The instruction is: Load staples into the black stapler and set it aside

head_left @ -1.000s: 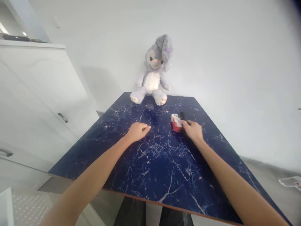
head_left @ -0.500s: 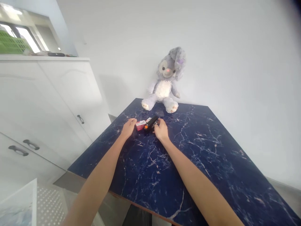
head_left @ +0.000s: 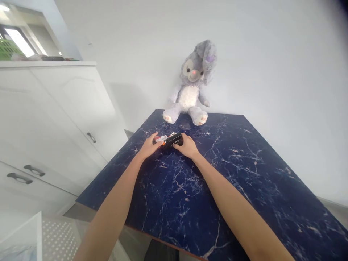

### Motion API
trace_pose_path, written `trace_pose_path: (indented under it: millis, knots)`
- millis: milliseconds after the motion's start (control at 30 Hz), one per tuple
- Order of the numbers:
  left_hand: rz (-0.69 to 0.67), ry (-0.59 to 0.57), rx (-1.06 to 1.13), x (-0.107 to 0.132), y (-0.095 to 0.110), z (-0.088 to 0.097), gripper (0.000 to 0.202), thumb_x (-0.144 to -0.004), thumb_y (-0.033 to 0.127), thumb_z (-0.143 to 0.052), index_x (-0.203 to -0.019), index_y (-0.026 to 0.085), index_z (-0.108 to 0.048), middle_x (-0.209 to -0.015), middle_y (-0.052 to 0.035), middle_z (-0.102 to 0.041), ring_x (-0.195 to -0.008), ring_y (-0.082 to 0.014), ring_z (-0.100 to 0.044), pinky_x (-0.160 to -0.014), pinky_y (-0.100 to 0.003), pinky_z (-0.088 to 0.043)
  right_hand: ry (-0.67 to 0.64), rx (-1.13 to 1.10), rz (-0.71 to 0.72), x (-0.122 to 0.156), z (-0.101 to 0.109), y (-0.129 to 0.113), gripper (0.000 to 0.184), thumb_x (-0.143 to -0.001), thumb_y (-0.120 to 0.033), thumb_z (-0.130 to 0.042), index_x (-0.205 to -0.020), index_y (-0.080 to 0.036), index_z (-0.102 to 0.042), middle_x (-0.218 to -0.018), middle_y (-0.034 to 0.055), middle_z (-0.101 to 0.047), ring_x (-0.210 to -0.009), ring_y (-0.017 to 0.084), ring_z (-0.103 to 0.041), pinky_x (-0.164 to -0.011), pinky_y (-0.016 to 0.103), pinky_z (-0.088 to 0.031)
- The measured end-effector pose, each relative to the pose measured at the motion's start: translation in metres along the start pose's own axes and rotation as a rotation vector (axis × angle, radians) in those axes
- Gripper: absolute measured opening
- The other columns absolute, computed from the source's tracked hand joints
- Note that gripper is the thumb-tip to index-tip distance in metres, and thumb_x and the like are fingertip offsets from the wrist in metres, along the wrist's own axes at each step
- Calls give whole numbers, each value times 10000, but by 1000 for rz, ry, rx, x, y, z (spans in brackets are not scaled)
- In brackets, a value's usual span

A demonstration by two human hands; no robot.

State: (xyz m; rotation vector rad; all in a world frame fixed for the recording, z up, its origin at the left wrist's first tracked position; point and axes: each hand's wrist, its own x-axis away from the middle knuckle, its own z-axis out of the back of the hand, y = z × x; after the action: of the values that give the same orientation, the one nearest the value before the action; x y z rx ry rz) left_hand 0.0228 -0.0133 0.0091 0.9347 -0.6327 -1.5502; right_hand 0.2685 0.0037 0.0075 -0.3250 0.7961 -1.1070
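Note:
On the dark blue marble table (head_left: 206, 188), my right hand (head_left: 188, 146) is wrapped round a small black stapler (head_left: 171, 139) with an orange end. My left hand (head_left: 149, 145) is curled beside it, its fingers touching a small red and white box (head_left: 162, 138) that lies just left of the stapler. Both hands sit at the table's far left part, close together.
A grey and white plush rabbit (head_left: 191, 84) sits against the white wall at the table's far edge. A white cabinet (head_left: 54, 119) with dark handles stands to the left. A white perforated object (head_left: 32, 235) lies low at the near left.
The box and stapler went from the table's middle right to its far left. My right hand has closed round the stapler and my left hand has come up to the box.

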Motion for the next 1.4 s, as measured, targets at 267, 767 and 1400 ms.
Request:
trace_pose_path:
  millis: [267, 767, 1400]
  knots:
    - [4, -3, 30, -11, -15, 0, 684, -812, 449, -735, -1428, 233, -534, -1421, -130, -597, -1299, -289, -572, -1104, -418, -417, 217, -161, -210, -1, 2, 12, 488, -779, -123, -499, -1252, -176, -608, -1188, 98, -681, -1082, 235, -632, -1009, 381, -475]
    - [40, 474, 60, -2, 4, 4, 325, -855, 414, -645, -1084, 193, -708, -972, -65, -748, -842, -202, -695, -787, -311, -538, 300, 430, 9, 14, 14, 4, 282, -865, -167, -497, -1049, -174, -711, -1206, 183, -638, -1123, 375, -521, -986, 545, -381]
    - [144, 237, 820, 1, 34, 3, 329, -803, 260, -761, -1105, 131, -742, -1070, -114, -752, -855, -182, -717, -870, -368, -595, 393, -467, -369, 1, 27, 24, 301, -860, -371, -507, -1062, -198, -649, -934, 66, -761, -751, 206, -717, -820, 349, -544]
